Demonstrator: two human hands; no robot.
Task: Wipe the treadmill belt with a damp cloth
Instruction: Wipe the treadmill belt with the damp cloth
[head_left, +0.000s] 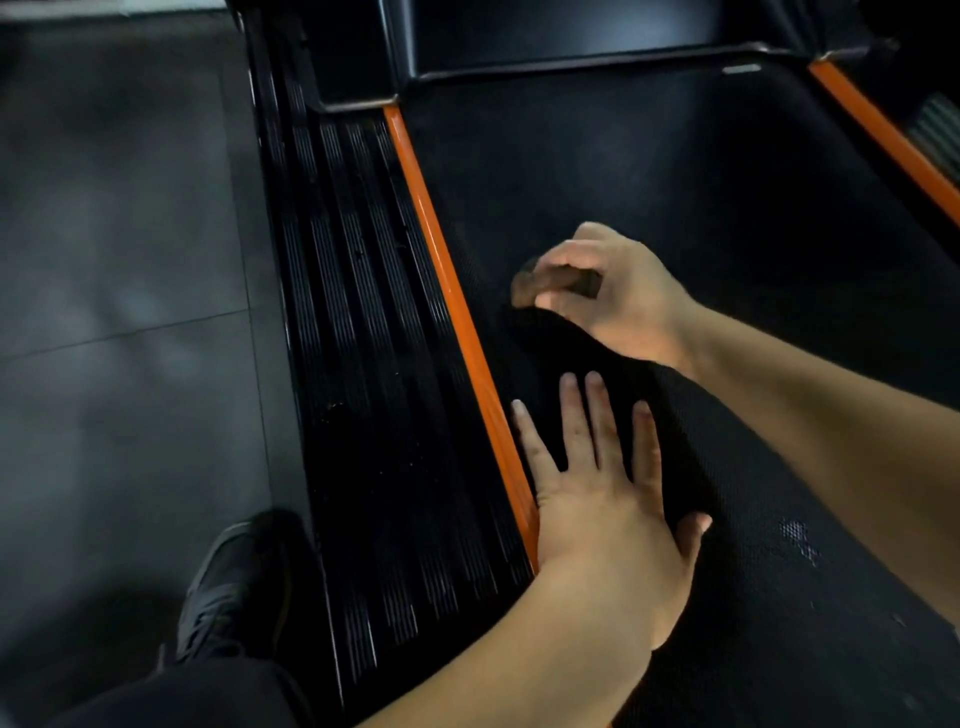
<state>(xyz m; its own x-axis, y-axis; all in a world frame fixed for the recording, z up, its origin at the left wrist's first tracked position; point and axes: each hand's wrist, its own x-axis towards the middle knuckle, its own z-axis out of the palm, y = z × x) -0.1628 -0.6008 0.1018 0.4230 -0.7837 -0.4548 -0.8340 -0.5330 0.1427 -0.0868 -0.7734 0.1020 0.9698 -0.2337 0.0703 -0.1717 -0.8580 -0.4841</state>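
Rubber flooring (119, 249) in dark grey tiles lies left of the treadmill, where a black sneaker (228, 587) stands beside the ribbed side rail (374, 374). Orange trim strips (452, 312) edge the textured black treadmill belt (675, 197), with a few pale specks near its right side. A black cloth (576, 384) lies on the belt just beside the left strip. The left hand (608, 499) presses flat on it, fingers spread, while the right hand (608, 291) pinches its far edge between thumb and curled fingers.
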